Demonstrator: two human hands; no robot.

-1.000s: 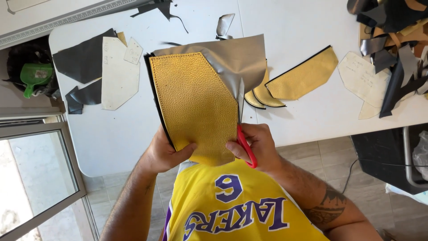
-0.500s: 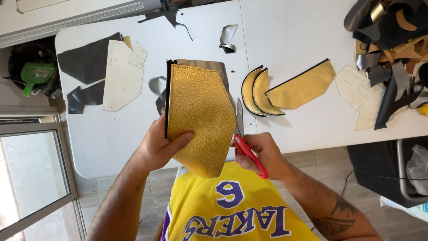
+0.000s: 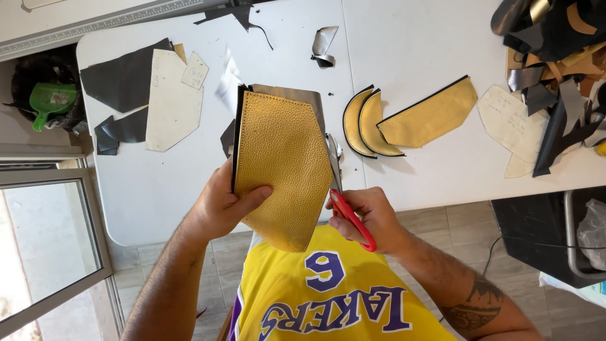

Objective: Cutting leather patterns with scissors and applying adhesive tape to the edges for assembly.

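My left hand [image 3: 222, 206] grips a gold, grainy leather panel [image 3: 282, 161] with a pointed lower end, thumb across its face, held above the near edge of the white table [image 3: 158, 189]. A dark-edged backing and a silver layer show behind its top. My right hand [image 3: 372, 218] holds red-handled scissors [image 3: 348, 211], blades running up along the panel's right edge. I cannot tell whether the blades are parted.
On the table lie two gold crescent pieces [image 3: 366, 123], a long gold piece [image 3: 432, 113], cream paper patterns [image 3: 170, 101], black leather offcuts [image 3: 123, 76] and a heap of scraps [image 3: 555, 57] at the right. A bin with a green scoop [image 3: 47, 101] stands left.
The panel has turned more upright and moved right, and the silver sheet behind it is now mostly hidden. The scissors have risen along the panel's right edge.
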